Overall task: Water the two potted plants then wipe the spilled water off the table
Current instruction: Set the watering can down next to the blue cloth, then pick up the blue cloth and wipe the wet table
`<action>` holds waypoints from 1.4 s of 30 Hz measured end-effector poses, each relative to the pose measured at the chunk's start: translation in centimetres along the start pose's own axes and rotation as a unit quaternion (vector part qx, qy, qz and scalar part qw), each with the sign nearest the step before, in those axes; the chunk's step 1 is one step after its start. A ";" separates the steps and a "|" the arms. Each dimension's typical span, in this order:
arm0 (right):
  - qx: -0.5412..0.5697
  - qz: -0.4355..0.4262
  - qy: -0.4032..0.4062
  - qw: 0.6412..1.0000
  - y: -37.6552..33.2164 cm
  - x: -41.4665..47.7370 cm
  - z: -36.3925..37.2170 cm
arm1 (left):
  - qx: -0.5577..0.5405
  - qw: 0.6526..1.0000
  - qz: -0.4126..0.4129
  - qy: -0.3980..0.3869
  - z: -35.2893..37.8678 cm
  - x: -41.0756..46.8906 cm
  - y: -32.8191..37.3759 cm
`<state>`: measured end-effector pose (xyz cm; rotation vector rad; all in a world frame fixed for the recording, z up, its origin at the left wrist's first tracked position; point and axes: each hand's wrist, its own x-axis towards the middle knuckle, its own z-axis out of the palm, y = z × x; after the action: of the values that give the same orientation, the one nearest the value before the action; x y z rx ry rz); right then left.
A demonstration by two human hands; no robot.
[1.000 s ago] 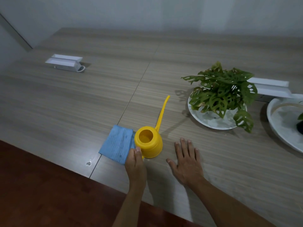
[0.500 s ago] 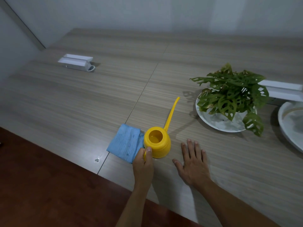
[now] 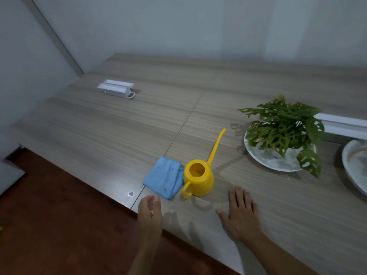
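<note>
A yellow watering can with a long thin spout stands upright near the table's front edge, its handle pointing toward me. A folded blue cloth lies flat against its left side. My left hand hovers open at the table edge, just below the cloth and apart from the can's handle. My right hand rests flat on the table to the right of the can, fingers spread. A leafy green plant sits in a white dish at the right. A second white dish is cut off by the right edge.
A white box-like object lies at the far left of the wooden table. Another white object sits behind the plant. Dark red floor lies below the table's front edge. Grey walls stand behind.
My left hand has let go of the watering can's handle and drawn back toward the table edge. The view has tilted up and shifted left. My right hand has stayed flat on the table.
</note>
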<state>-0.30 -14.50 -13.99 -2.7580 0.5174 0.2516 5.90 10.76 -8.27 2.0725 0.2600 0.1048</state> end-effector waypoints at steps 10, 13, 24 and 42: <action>0.010 -0.069 -0.035 0.997 -4.8 -7.1 -3.7 | 0.094 0.995 0.006 0.030 -6.1 -2.4 1.9; 0.072 -0.090 -0.061 0.991 -9.1 -7.7 -5.1 | 0.108 0.994 0.010 0.026 -7.2 -1.8 2.9; 0.263 0.043 -0.071 0.961 -22.8 0.3 -5.2 | 0.192 0.979 -0.005 -0.069 -7.1 8.4 0.6; 0.099 0.145 -0.001 0.984 -24.9 8.6 4.0 | 0.213 0.967 -0.011 -0.140 0.3 16.6 -3.7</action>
<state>16.59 6.08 -12.72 -2.4845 0.8934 0.2543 21.53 16.05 -12.19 2.4747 0.1392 -0.2797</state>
